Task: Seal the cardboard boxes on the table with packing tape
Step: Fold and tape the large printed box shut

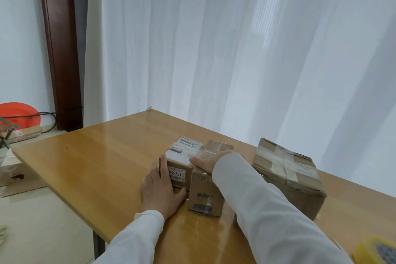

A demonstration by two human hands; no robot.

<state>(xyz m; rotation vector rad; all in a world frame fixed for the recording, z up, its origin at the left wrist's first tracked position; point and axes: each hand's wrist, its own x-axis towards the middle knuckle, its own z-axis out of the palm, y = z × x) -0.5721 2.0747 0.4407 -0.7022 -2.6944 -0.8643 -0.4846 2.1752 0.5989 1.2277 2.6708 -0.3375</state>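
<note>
The small labelled brown cardboard box (188,169) sits mid-table (96,156), left hand (162,190) flat with straight fingers against its near-left side, right hand (205,161) pressing its top, evidently steadying it, yellowish packing-tape roll (377,251) lying near right.

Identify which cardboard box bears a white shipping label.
The small box between both hands: its top carries a white barcode label. The larger box to its right shows only tape.

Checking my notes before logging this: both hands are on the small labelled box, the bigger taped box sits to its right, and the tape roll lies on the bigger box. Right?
Not quite. In the head view the tape roll lies on the table, at the near right corner, not on the bigger box. The rest stands.
</note>
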